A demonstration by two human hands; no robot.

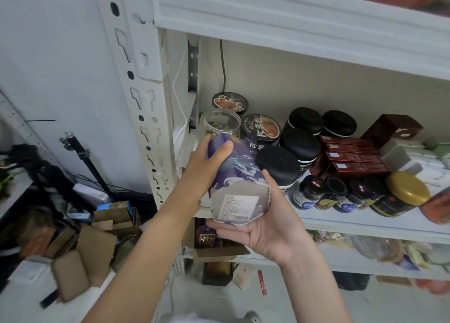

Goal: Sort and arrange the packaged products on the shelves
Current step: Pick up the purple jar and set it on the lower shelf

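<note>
I hold the purple box [233, 174] in both hands at the left end of the middle shelf [353, 223], tilted with its labelled base towards me. My left hand [207, 162] grips its upper side, thumb across the front. My right hand [267, 227] cups the base from below, thumb up along the side. The far end of the box reaches a clear jar [221, 123] on the shelf; I cannot tell whether they touch. Just right of the box stand black-lidded tubs [277, 163], with printed round tins [260, 126] behind. Further right are stacked red boxes [353, 157], small dark jars [333, 193] at the front edge, and a gold-lidded jar [406, 188]. Cardboard boxes [97, 244] lie on the floor to the left.
</note>
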